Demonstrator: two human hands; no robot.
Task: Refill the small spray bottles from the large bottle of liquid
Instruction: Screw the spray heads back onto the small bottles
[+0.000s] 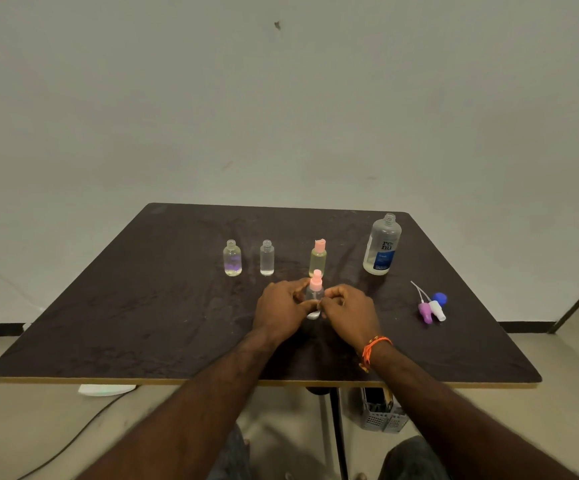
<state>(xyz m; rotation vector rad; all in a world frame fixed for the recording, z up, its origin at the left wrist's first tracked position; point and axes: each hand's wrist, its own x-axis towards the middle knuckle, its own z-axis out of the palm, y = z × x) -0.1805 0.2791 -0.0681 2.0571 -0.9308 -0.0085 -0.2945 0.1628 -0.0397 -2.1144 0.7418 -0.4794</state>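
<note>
- Standing upright near the table's middle, the small spray bottle had its long axis vertical, its pink sprayer top pointing up.
- Its body was clear plastic; whether it held liquid could not be told, since fingers covered much of it.
- The left hand curled around the bottle from 9 o'clock, and the right hand pinched it from 3 o'clock; an orange wristband sat on the right wrist.
- At 12 o'clock, just behind it, stood a yellowish bottle with a pink cap, filled with pale yellow liquid.
- Toward 11 o'clock stood 2 uncapped bottles: a narrow clear bottle filled with clear liquid, and a rounder bottle with a purple tint low inside.
- At 1 o'clock the large bottle stood uncapped, upright, with a blue label, holding clear liquid.
- At 3 o'clock, well apart, lay a purple sprayer, a white sprayer and a blue cap.
</note>
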